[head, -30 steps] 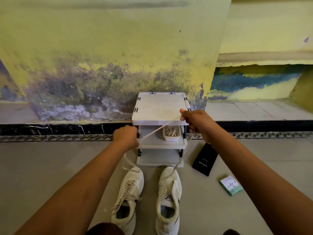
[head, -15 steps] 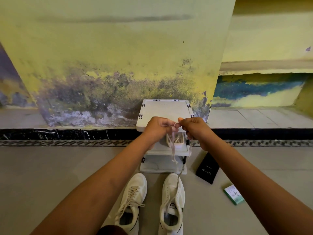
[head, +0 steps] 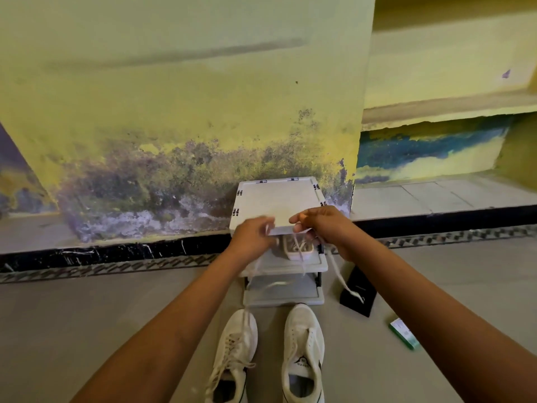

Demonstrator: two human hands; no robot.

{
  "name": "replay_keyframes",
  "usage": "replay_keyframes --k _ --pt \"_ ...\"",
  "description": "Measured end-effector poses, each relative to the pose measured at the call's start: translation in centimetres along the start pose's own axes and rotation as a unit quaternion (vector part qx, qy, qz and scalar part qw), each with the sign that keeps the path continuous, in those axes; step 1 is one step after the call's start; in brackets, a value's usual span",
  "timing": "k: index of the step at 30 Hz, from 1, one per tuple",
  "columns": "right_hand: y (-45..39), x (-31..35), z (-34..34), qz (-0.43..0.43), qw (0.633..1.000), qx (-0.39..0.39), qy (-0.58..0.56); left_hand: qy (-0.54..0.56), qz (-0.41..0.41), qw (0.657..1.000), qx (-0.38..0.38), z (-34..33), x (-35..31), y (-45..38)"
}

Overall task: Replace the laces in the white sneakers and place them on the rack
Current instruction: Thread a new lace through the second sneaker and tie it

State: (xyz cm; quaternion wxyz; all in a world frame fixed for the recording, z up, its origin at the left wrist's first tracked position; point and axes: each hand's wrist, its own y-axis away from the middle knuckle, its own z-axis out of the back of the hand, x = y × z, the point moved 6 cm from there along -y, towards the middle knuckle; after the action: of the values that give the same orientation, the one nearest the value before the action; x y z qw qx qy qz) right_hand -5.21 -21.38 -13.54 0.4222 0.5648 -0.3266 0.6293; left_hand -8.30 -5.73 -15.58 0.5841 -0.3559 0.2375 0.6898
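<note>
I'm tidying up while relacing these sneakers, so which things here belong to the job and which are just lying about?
Job: loose lace held in both hands; left sneaker; right sneaker; white rack; small tray of laces.
Lying about: black box; green packet.

I have both arms stretched forward, wrists close together. My left hand [head: 252,234] and right hand [head: 322,228] are curled, each pinching the lace [head: 343,279] between fingertips.

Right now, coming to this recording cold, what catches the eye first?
Both hands, left hand and right hand, hold a white shoelace in front of the small white shoe rack. Below them, two white sneakers stand on the grey floor. Behind the rack rises a yellow wall with dark stains at its foot.
</note>
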Motion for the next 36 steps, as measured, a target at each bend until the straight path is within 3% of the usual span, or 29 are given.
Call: replay_keyframes --k 2,4,7,10,12,13,15,16,21,24,27,30,33,36 --pt "-0.1 0.0 -0.8 0.002 1.000 0.021 0.003 0.155 -0.017 0.988 0.002 -0.3 -1.7 0.1" --pt "-0.1 0.2 -1.1 0.006 0.999 0.023 -0.021 0.220 -0.023 0.975 0.021 -0.7 -2.5 0.5" --pt "0.1 0.3 -1.0 0.010 0.999 0.027 -0.044 0.253 -0.026 0.966 0.039 -1.2 -2.7 0.8" --pt "0.4 0.5 -0.5 0.009 0.998 0.027 -0.051 0.248 0.007 0.969 0.008 -1.0 -1.9 0.2" --pt "0.6 0.9 -0.1 0.011 0.996 0.032 -0.077 0.142 0.037 0.989 -0.028 -0.5 -0.4 -0.2" --pt "0.8 1.1 0.0 0.014 0.994 0.041 -0.105 0.034 0.042 0.998 -0.040 -0.2 0.5 -0.4" --pt "0.9 1.7 0.0 0.027 0.983 0.060 -0.173 -0.190 0.067 0.979 -0.037 0.4 1.9 -0.1" --pt "1.0 2.0 0.0 0.032 0.976 0.068 -0.203 -0.247 0.088 0.965 -0.029 0.6 2.6 0.2" --pt "1.0 2.6 -0.3 0.044 0.948 0.089 -0.303 -0.320 0.145 0.936 -0.032 1.4 4.7 0.3" --pt "0.9 2.8 -0.2 0.066 0.948 0.071 -0.301 -0.328 0.162 0.931 -0.021 1.6 5.7 0.3" --pt "0.6 2.2 -0.3 0.082 0.974 0.022 -0.208 -0.233 0.126 0.964 -0.007 1.1 5.3 0.0" --pt "0.2 1.2 0.0 0.076 0.987 -0.049 -0.130 0.008 0.037 0.996 -0.085 1.9 2.6 0.1" --pt "0.1 0.7 -0.2 0.054 0.993 -0.085 -0.063 0.243 -0.002 0.964 -0.112 2.6 -0.6 0.8" --pt "-0.1 0.4 -1.0 0.041 0.993 -0.068 -0.091 0.325 -0.016 0.942 -0.082 2.4 -2.9 1.1"
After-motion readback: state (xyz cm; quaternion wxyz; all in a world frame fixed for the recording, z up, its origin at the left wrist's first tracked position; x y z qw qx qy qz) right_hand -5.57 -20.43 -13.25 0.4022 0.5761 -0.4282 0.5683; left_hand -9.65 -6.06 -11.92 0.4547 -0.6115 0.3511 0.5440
